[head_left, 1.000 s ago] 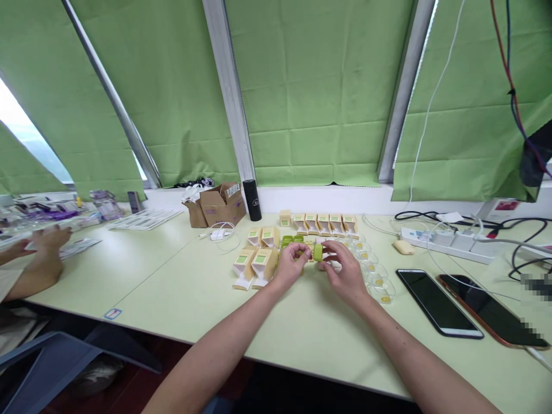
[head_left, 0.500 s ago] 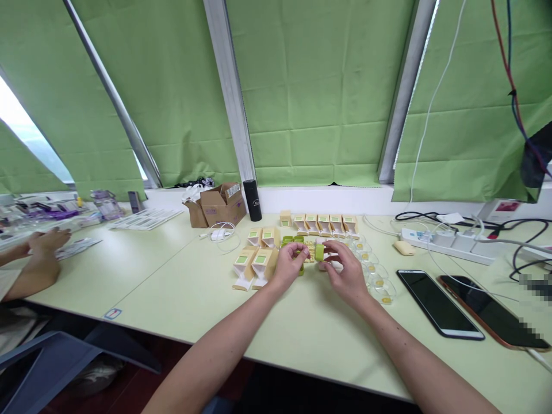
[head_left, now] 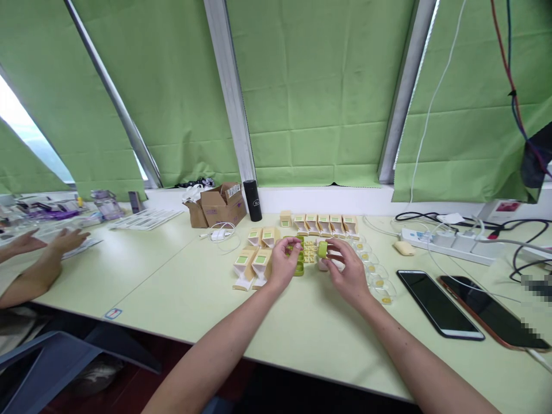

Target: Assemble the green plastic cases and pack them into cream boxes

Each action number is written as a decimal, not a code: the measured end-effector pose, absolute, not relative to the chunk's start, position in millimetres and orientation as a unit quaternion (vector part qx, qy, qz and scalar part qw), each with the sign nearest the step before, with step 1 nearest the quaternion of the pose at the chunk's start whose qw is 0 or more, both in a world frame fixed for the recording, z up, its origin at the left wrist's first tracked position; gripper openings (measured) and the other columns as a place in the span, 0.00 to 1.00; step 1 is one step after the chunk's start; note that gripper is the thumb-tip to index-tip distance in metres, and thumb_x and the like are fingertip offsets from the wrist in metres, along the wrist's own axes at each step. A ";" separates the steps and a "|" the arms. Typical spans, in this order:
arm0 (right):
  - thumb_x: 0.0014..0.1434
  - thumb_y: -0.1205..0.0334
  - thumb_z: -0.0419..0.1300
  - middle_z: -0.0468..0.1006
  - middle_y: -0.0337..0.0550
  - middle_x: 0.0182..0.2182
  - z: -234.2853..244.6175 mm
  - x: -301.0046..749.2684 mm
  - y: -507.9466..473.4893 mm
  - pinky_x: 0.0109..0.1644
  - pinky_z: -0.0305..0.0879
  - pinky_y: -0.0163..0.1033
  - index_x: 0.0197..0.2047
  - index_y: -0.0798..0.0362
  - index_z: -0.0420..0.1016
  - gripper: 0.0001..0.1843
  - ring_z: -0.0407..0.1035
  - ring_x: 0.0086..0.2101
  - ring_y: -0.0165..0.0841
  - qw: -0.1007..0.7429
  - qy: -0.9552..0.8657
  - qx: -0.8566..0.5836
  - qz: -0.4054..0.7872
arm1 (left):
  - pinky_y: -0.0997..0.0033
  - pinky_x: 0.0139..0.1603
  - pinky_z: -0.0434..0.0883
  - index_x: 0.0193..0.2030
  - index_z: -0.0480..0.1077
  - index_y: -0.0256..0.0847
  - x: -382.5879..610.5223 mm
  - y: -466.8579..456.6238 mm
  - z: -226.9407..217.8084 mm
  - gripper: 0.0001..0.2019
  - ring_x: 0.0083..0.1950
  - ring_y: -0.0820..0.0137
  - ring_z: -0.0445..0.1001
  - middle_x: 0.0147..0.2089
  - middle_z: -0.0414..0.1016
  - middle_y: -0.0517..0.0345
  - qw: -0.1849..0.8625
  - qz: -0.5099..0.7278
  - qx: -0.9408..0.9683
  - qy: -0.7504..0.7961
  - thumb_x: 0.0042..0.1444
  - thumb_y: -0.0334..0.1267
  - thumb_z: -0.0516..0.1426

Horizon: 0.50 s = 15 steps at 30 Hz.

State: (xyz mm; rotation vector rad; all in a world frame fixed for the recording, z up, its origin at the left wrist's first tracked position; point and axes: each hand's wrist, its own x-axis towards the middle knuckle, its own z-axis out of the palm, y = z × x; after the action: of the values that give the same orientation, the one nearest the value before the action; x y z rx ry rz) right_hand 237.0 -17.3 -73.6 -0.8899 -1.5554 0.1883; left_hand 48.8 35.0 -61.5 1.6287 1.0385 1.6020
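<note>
My right hand (head_left: pixel 348 270) pinches a small green cap-like piece (head_left: pixel 322 249) above the table. Just to its left, my left hand (head_left: pixel 284 261) has its fingers curled round another small green piece (head_left: pixel 299 268); what exactly it grips is partly hidden. Between the hands lies a sheet of small yellow stickers (head_left: pixel 309 251). Yellow-and-white open cartons (head_left: pixel 253 265) stand to the left of my left hand. A row of similar small cartons (head_left: pixel 324 224) lines the far side. Clear plastic shells with yellow inserts (head_left: pixel 376 280) run along the right of my right hand.
Two dark phones (head_left: pixel 438 301) lie at the right, behind them a white power strip (head_left: pixel 446 240) with tangled cables. A brown cardboard box (head_left: pixel 218 204) and a black cylinder (head_left: pixel 252 200) stand by the window sill. Another person's hands (head_left: pixel 64 240) work at the far left over white trays (head_left: pixel 144 218).
My hands have drawn slightly apart, the left one shifting left and up with its green piece. The other person's hand at far left has reached forward.
</note>
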 end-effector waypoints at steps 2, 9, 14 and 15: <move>0.68 0.64 0.59 0.74 0.51 0.58 -73.6 238.7 -17.5 0.53 0.84 0.54 0.64 0.44 0.70 0.22 0.75 0.53 0.44 0.615 -0.685 -0.386 0.061 | 0.64 0.49 0.72 0.46 0.78 0.40 47.6 31.1 -60.2 0.09 0.50 0.63 0.76 0.46 0.78 0.49 0.250 0.601 0.650 0.392 0.62 0.40 0.62; 0.69 0.70 0.55 0.72 0.54 0.60 -73.2 242.2 -18.8 0.59 0.80 0.58 0.73 0.41 0.64 0.32 0.72 0.60 0.48 0.551 -0.747 -0.371 -0.033 | 0.45 0.66 0.69 0.62 0.74 0.45 51.0 10.8 -52.2 0.22 0.64 0.52 0.65 0.57 0.78 0.47 0.119 0.529 0.794 0.275 0.61 0.35 0.65; 0.71 0.68 0.54 0.74 0.55 0.60 -73.8 241.5 -18.3 0.57 0.80 0.59 0.74 0.43 0.59 0.30 0.72 0.60 0.49 0.539 -0.755 -0.369 -0.057 | 0.40 0.66 0.69 0.65 0.73 0.45 52.8 11.9 -54.5 0.22 0.64 0.51 0.64 0.59 0.78 0.45 0.069 0.516 0.818 0.245 0.64 0.35 0.65; 0.71 0.67 0.55 0.74 0.55 0.59 -73.8 241.6 -18.1 0.57 0.80 0.60 0.73 0.44 0.59 0.29 0.72 0.60 0.50 0.541 -0.755 -0.367 -0.061 | 0.41 0.66 0.69 0.64 0.74 0.45 52.5 12.9 -55.0 0.22 0.64 0.52 0.64 0.58 0.78 0.46 0.065 0.517 0.817 0.245 0.64 0.35 0.64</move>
State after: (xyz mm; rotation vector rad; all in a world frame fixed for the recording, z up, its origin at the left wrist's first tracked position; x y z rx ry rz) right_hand 241.6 -18.1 -73.8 -0.8712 -1.7935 -0.1449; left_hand 52.5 12.9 -55.0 2.4665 0.7395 1.5606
